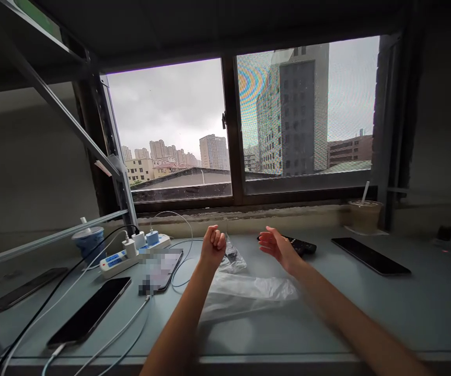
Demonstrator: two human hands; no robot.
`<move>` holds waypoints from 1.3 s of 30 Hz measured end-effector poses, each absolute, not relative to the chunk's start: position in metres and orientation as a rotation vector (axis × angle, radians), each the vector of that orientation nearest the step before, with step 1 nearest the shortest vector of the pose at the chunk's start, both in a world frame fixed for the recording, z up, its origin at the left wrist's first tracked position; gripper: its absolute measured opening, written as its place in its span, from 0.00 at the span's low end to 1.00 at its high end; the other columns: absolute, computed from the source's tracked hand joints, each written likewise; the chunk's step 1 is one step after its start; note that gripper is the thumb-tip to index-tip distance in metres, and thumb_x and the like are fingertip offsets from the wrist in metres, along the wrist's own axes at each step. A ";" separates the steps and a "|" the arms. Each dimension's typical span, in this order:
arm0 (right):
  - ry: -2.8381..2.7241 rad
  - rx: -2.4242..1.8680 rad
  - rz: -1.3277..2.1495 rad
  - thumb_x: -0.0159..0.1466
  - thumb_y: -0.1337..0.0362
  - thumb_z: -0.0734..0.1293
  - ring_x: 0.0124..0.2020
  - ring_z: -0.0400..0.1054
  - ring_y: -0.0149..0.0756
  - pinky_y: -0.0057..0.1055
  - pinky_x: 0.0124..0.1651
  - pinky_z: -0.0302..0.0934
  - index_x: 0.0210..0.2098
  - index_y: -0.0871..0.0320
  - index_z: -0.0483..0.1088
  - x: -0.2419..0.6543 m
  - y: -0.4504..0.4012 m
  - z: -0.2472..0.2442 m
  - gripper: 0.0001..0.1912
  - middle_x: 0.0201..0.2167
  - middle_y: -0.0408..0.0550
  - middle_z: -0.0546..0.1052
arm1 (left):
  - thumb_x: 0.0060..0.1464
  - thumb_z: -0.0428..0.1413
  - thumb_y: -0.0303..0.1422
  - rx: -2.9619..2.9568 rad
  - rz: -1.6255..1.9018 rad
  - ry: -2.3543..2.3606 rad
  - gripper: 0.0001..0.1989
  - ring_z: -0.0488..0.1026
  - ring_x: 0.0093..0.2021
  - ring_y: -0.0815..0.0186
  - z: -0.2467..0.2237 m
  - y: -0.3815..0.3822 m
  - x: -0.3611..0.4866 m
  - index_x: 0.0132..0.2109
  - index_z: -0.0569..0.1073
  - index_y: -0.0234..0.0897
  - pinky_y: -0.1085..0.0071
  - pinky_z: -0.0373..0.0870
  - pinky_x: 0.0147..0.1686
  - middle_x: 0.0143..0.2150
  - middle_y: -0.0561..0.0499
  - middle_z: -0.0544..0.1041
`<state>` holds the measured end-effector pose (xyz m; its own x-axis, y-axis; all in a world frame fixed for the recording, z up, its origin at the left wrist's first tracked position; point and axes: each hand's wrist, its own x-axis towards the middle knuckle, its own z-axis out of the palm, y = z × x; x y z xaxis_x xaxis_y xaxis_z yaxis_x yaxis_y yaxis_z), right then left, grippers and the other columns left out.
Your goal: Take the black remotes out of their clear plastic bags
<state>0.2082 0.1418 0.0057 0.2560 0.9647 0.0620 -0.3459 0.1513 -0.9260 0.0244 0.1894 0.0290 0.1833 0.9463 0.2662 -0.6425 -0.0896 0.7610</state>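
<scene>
While the left hand [214,245] curls into a loose fist, the right hand [276,248] stands apart from it, open, its fingers slightly bent; whether the fist holds anything, I cannot tell. Between and below them, a crumpled, translucent plastic bag [254,287] lies on the pale blue-grey tabletop [319,334], with a small clear plastic packet with dark contents [232,256] just behind it. Beyond the right hand rests a black, button-covered remote control [307,247]. Farther left sit a black-screened phone [92,310] on a cable and a white-and-blue power strip [117,261]; a flat black slab-shaped device [370,256] lies well to the right.
</scene>
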 end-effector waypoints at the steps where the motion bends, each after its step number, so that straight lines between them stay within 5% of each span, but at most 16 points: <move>1: -0.772 -0.950 1.152 0.57 0.58 0.62 0.27 0.70 0.29 0.26 0.34 0.67 0.25 0.59 0.70 0.207 0.141 0.007 0.11 0.27 0.47 0.75 | 0.44 0.54 0.34 0.944 1.389 0.405 0.25 0.48 0.13 0.78 0.029 0.188 0.026 0.15 0.42 0.37 0.78 0.47 0.12 0.11 0.59 0.46; 9: -0.519 -0.944 1.225 0.57 0.65 0.59 0.18 0.65 0.24 0.21 0.26 0.63 0.23 0.57 0.66 0.215 0.143 0.010 0.09 0.19 0.42 0.73 | 0.44 0.52 0.33 0.933 1.365 0.411 0.24 0.48 0.14 0.78 0.027 0.187 0.029 0.15 0.43 0.36 0.78 0.46 0.13 0.12 0.59 0.46; 23: -0.477 -1.025 1.188 0.53 0.65 0.62 0.14 0.60 0.22 0.19 0.17 0.56 0.24 0.57 0.66 0.215 0.145 0.006 0.03 0.18 0.40 0.72 | 0.44 0.47 0.47 1.341 1.441 0.787 0.20 0.49 0.14 0.75 0.020 0.198 0.023 0.17 0.50 0.39 0.74 0.49 0.16 0.15 0.59 0.51; 28: -0.493 -1.037 1.187 0.53 0.65 0.63 0.14 0.60 0.21 0.19 0.17 0.56 0.25 0.58 0.67 0.215 0.146 0.003 0.03 0.19 0.40 0.72 | 0.37 0.58 0.40 1.790 1.326 1.050 0.13 0.65 0.28 0.65 0.007 0.195 0.030 0.18 0.65 0.38 0.70 0.59 0.32 0.20 0.54 0.64; 32: -0.520 -1.058 1.174 0.53 0.64 0.62 0.15 0.61 0.22 0.19 0.17 0.56 0.25 0.58 0.67 0.216 0.148 0.001 0.04 0.21 0.41 0.73 | 0.28 0.64 0.40 2.097 1.162 1.137 0.14 0.65 0.41 0.55 -0.007 0.191 0.033 0.22 0.68 0.40 0.61 0.53 0.47 0.28 0.51 0.68; 36: -0.552 -1.096 1.148 0.54 0.63 0.62 0.15 0.60 0.21 0.19 0.18 0.56 0.26 0.58 0.68 0.215 0.149 -0.001 0.05 0.23 0.42 0.74 | 0.32 0.62 0.47 2.573 0.814 1.370 0.21 0.64 0.46 0.52 -0.010 0.190 0.033 0.31 0.69 0.38 0.58 0.52 0.48 0.38 0.46 0.69; 39: -0.596 -1.146 1.118 0.54 0.62 0.62 0.16 0.61 0.21 0.20 0.20 0.57 0.26 0.58 0.69 0.213 0.148 -0.002 0.07 0.26 0.43 0.75 | 0.36 0.61 0.43 2.721 0.639 1.468 0.18 0.64 0.46 0.54 -0.007 0.190 0.033 0.33 0.70 0.38 0.60 0.55 0.47 0.39 0.47 0.69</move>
